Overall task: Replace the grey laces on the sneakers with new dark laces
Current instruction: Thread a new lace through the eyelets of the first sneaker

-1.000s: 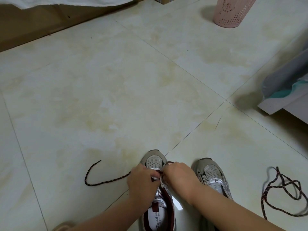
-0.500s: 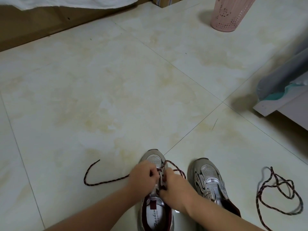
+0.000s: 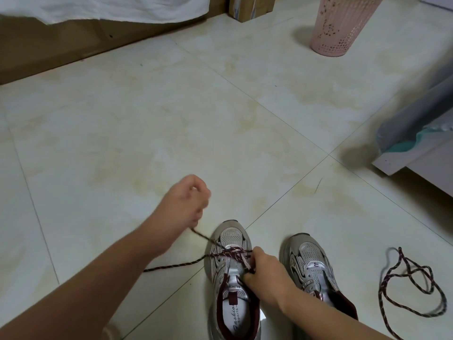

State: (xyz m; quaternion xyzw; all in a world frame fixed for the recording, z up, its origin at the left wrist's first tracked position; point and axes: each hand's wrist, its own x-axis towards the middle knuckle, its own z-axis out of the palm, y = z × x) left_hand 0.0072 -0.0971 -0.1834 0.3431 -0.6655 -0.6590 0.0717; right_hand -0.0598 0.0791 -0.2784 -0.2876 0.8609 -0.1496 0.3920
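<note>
Two silver-grey sneakers with maroon trim stand on the tiled floor. The left sneaker [image 3: 231,241] has a dark red-flecked lace [image 3: 230,253] crossed through its lowest eyelets. My left hand [image 3: 187,202] is raised up and to the left of the toe, blurred, and grips one end of that lace, which runs taut down to the shoe. My right hand [image 3: 266,273] rests on the shoe's tongue and pinches the lace at the eyelets. The lace's other end [image 3: 171,266] trails left on the floor. The right sneaker [image 3: 311,263] has no lace. A second dark lace [image 3: 411,285] lies looped at the right.
A pink perforated bin [image 3: 343,23] stands at the far right. A wooden bed base [image 3: 49,52] with a white sheet [image 3: 110,8] runs along the top left. Grey and teal furniture [image 3: 416,143] juts in from the right. A cardboard box [image 3: 250,6] sits at the top.
My left hand has left the shoe and pulled the lace end up and away to the left, drawing it taut. My right hand has stayed at the eyelets.
</note>
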